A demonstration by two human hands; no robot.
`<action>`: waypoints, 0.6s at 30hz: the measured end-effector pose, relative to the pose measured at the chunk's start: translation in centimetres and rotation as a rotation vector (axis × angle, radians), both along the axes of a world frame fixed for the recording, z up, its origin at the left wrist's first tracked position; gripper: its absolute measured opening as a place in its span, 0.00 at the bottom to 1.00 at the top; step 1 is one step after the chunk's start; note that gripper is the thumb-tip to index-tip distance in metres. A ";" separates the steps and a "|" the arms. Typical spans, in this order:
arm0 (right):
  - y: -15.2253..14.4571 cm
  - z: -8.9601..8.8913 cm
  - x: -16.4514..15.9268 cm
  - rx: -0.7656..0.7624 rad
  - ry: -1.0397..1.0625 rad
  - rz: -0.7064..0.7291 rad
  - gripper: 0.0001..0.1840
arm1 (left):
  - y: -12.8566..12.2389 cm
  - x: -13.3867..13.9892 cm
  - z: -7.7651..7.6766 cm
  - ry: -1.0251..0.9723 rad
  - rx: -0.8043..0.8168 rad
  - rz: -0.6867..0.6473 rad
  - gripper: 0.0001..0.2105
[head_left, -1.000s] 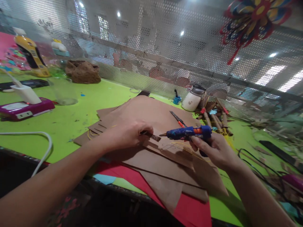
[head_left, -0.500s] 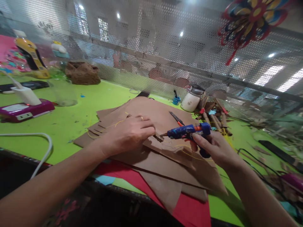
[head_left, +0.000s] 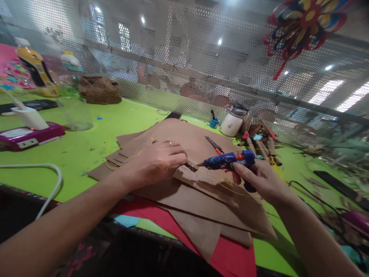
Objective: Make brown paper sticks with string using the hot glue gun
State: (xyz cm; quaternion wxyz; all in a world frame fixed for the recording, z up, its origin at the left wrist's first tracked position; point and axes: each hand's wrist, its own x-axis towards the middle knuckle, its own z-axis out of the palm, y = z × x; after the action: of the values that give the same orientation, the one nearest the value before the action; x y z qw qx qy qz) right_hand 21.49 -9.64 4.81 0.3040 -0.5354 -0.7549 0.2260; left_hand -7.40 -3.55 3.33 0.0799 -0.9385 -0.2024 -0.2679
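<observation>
My right hand [head_left: 261, 179] is wrapped round a blue hot glue gun [head_left: 220, 161], its nozzle pointing left. The nozzle tip is at the end of a small brown strip [head_left: 191, 167], which looks like folded paper or cardboard. The other end of that strip goes into the pinched fingers of my left hand [head_left: 164, 159], which hide part of it. Yellow string [head_left: 230, 186] trails across the brown paper sheets [head_left: 187, 134] under both hands. Small clear dots, perhaps glue, lie on the paper below the nozzle.
A box cutter [head_left: 213, 144] lies on the paper behind the glue gun. Rolled brown paper bundles [head_left: 261, 144] and a white jar [head_left: 233, 121] stand at the back right. A purple power strip [head_left: 31, 136] and a clear cup [head_left: 76, 115] are at left. Red paper [head_left: 233, 256] pokes out in front.
Both hands hold nearly the same pose. The glue strands that stretched below the nozzle no longer show clearly. The view has shifted very slightly.
</observation>
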 end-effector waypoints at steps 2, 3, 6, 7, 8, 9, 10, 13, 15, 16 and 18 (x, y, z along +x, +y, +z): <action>0.0 -0.1 0.0 -0.008 0.036 0.001 0.26 | 0.0 0.0 -0.1 -0.001 0.002 0.003 0.07; 0.0 -0.1 0.0 -0.008 0.060 0.001 0.26 | 0.0 0.0 -0.1 -0.002 0.003 0.004 0.07; 0.0 -0.5 -0.3 -0.022 0.135 0.005 0.24 | 0.0 0.1 -0.1 -0.003 -0.001 0.006 0.07; 0.0 -0.6 -0.4 -0.031 0.154 0.004 0.24 | 0.0 0.1 -0.1 -0.009 -0.002 0.004 0.07; 0.1 -0.7 -0.5 -0.042 0.168 0.004 0.23 | 0.0 0.1 -0.2 -0.016 -0.004 0.002 0.07; 0.1 -0.8 -0.5 -0.052 0.178 0.006 0.23 | 0.0 0.0 -0.2 -0.029 -0.005 -0.001 0.07; 0.1 -0.9 -0.5 -0.056 0.185 0.010 0.23 | 0.0 0.0 -0.2 -0.049 -0.001 -0.003 0.07; 0.1 -0.7 -0.2 -0.039 0.169 0.034 0.22 | 0.2 -0.2 -0.2 -0.109 0.029 0.009 0.06; -0.1 -0.4 0.0 -0.005 0.119 0.036 0.21 | 0.2 -0.3 -0.2 -0.118 0.058 0.023 0.06; -0.2 -0.3 0.1 0.026 0.089 0.025 0.21 | 0.2 -0.3 -0.1 -0.105 0.070 0.030 0.06; -0.4 -0.1 0.1 0.121 0.032 -0.016 0.20 | 0.1 -0.3 0.0 -0.063 0.090 0.037 0.06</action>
State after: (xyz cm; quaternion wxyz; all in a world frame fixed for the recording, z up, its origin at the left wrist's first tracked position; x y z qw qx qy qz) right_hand 21.56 -10.02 4.73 0.3496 -0.5185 -0.7578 0.1862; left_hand -7.74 -3.47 3.33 0.1204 -0.9212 -0.2099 -0.3047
